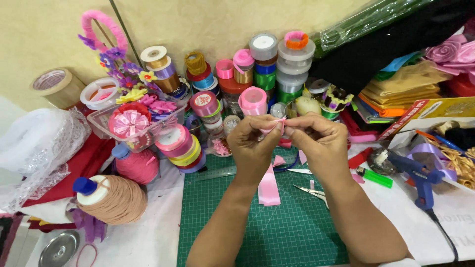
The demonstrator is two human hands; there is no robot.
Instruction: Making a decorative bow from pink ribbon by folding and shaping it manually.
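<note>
Both hands meet above the far edge of the green cutting mat, and a small folded piece of pink satin ribbon is pinched between them. The fingers of the left hand are curled in, with thumb and forefinger closed on the near side of the fold. The fingers of the right hand close on it from the other side, thumb tucked under, the knuckles turned up toward the camera. Whether the other fingers also press the ribbon cannot be told; they hide the fold.

To do this pinch well, it looks wise to keep the fingertips right at the crease so the slippery satin does not spring open, and to hold the two edges level before pressing harder. The wrists are raised off the mat and both forearms come in from the near edge, angled toward each other, elbows apart.

Just below the fingers a longer strip of pink ribbon lies flat on the mat. Near it, to the right, rest small scissors and, beyond them, a green lighter. Further right a blue glue gun stands on the table. Left of the fingers sits a stack of ribbon rolls, and further out a cone of tan thread. Behind the fingers more ribbon spools are stacked against the wall.
</note>
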